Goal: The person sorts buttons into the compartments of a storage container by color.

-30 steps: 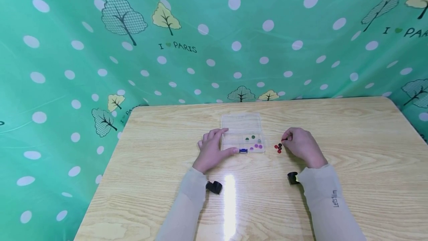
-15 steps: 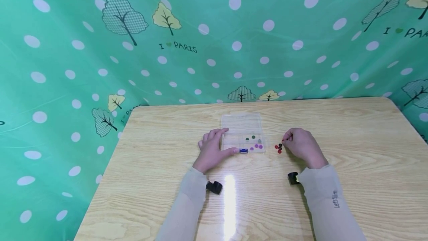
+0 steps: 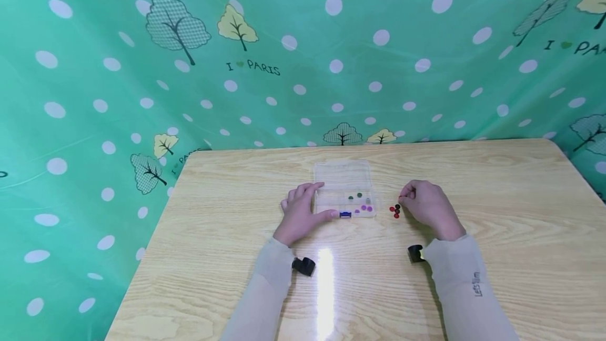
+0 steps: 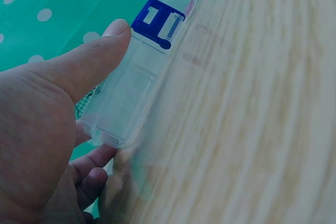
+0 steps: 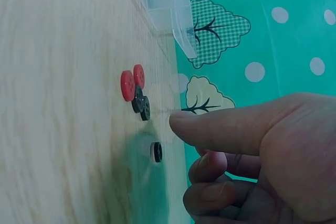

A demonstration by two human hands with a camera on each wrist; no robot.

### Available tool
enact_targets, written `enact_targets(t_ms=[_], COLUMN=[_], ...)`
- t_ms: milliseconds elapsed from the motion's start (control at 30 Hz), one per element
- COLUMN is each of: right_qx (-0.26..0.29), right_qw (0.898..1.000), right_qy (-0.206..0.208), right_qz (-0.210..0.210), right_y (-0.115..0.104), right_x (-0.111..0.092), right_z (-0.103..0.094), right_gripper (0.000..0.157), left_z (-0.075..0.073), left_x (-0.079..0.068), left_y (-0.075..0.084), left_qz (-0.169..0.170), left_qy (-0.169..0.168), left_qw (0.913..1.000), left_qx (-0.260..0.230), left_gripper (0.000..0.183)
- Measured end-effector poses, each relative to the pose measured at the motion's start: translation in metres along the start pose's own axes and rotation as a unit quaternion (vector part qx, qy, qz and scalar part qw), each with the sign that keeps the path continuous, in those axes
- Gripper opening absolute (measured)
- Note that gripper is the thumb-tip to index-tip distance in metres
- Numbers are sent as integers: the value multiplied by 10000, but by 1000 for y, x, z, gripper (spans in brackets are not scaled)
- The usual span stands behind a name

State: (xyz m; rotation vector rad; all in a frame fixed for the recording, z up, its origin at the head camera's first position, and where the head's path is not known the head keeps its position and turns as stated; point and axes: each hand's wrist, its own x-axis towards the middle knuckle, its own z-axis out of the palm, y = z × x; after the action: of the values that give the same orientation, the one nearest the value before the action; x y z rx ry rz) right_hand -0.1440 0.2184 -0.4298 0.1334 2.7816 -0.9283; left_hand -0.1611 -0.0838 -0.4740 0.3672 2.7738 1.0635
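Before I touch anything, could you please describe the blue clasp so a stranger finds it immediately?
On the wooden table, look for the clear box at the person's left hand. The blue clasp sits midway along its near edge, by the thumb tip. It is blue and angular, while the neighbouring purple buttons and green buttons are round.

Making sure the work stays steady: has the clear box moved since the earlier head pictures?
No. Against the back edge of the table, the clear box shows no visible shift.
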Motion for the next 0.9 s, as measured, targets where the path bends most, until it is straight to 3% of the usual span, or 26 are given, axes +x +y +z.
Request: enact_targets(t_ms=[667, 900], right_qx=[47, 100], right_qw=[9994, 9982], right_qy=[248, 360], right_qz=[-218, -477], right_y=[-7, -9], right_x=[-3, -4], right_z=[2, 2], right_gripper=[9, 10], left_z=[0, 1], left_x=[0, 0], left_y=[1, 1], left_qz=[-46, -7], left_qy=[-49, 6], left_qw=[10000, 10000], left_qx=[66, 77], left_gripper=[94, 94])
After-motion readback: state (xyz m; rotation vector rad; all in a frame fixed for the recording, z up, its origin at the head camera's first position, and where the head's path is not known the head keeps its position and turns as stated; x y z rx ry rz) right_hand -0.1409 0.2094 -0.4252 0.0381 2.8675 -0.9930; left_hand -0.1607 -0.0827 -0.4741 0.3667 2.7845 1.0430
